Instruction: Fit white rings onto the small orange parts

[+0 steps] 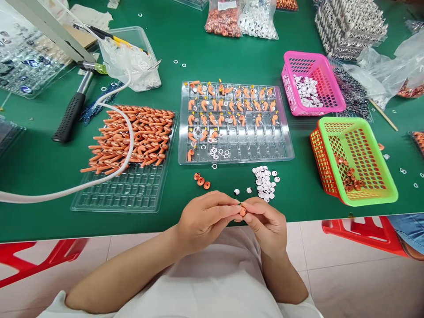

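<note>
At the table's front edge my left hand (207,221) and my right hand (268,225) meet, fingertips pinched together. Between them is a small round orange-brown part (243,211), mostly covered by the fingers. Several copper-coloured caps (200,180) lie just beyond my left hand. A pile of small white discs (264,182) with dark marks lies beyond my right hand, two discs apart from it. Farther back is a clear compartment tray (238,152) with rows of curved orange pieces and loose white rings.
Orange stemmed pieces (132,137) fill much of another clear tray (115,194) at left, crossed by a white hose (130,132). A hammer (74,106) lies beyond. A pink basket (288,84) holds white discs; a green basket (391,190) holds copper caps. Bags (223,20) stand at the back.
</note>
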Demonstrator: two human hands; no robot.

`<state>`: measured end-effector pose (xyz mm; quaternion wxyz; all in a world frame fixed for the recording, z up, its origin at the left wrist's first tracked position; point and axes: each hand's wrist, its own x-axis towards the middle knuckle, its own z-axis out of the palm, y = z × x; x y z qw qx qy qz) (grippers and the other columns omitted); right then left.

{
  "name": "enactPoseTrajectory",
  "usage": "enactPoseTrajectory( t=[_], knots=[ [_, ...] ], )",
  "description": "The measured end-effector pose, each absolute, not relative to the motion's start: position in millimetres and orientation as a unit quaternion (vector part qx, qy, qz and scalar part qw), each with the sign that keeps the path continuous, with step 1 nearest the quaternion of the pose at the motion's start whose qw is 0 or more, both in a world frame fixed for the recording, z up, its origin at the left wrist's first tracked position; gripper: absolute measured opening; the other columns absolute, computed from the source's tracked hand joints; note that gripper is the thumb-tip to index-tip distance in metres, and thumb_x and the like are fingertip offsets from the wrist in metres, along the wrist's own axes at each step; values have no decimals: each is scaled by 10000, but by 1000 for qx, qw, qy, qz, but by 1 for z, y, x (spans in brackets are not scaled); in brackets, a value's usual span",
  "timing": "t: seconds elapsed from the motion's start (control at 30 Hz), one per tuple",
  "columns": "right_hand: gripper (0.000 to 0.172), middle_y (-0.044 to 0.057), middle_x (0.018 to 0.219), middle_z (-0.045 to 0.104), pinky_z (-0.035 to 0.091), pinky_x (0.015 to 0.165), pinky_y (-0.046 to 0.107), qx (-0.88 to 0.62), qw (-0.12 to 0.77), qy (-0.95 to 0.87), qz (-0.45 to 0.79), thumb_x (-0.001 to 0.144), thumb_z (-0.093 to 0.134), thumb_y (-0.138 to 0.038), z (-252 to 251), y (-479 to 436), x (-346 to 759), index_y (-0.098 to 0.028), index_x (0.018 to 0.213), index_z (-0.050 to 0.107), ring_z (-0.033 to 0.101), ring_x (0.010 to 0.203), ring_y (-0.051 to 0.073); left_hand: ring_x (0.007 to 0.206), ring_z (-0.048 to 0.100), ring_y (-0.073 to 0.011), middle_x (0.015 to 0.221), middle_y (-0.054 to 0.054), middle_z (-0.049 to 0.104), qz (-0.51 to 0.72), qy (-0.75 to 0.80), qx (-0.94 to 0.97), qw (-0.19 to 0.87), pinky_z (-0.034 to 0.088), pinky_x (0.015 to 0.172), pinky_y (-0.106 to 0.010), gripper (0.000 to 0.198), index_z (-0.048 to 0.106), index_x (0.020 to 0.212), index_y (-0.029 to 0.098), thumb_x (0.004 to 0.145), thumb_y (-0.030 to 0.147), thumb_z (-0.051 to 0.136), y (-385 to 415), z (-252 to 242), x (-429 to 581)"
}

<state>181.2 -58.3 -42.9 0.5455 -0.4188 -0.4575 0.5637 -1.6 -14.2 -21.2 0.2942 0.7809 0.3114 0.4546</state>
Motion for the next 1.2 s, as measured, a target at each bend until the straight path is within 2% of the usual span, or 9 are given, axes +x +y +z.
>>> enactPoseTrajectory(
  t=[0.3,0.57,0.73,0.87,1.1,1.2],
  knots=[
    [325,62,975,743,651,680,355,-424,530,-523,515,906,656,-113,-43,-58,184,-318,1143,739,718,862,202,819,732,-144,919,-72,763,449,306,787,292,613,718,-240,141,690,1031,183,931,117,615,-14,-21,-4],
    [365,43,955,719,643,677,355,-423,519,-525,526,910,636,-77,-39,-56,182,-330,1155,729,713,802,183,867,725,-157,948,-86,755,431,300,801,288,614,733,-262,241,660,1104,183,943,59,529,-15,-23,-6],
    [344,51,981,709,644,693,364,-432,513,-532,518,928,614,-105,-42,-58,181,-327,1170,717,709,831,188,859,720,-160,936,-87,752,429,304,808,266,618,718,-265,260,645,1131,177,940,50,521,-16,-25,-6],
    [379,52,999,722,638,717,374,-442,506,-550,496,891,669,-122,-44,-59,181,-337,1202,695,700,875,203,861,720,-168,938,-92,750,436,305,812,240,619,726,-271,262,639,1138,166,925,49,538,-17,-28,-6],
    [347,38,929,744,614,692,357,-462,516,-566,447,865,689,-96,-43,-57,178,-328,1120,723,694,837,198,890,699,-178,938,-115,726,436,301,822,208,619,729,-281,266,627,1135,121,896,22,563,-21,-33,-5],
    [342,34,926,745,600,693,350,-461,518,-569,443,860,689,-85,-42,-57,178,-322,1103,727,693,832,195,893,699,-177,944,-103,724,421,304,830,202,623,716,-284,282,618,1163,142,916,39,531,-22,-32,-5]
  ],
)
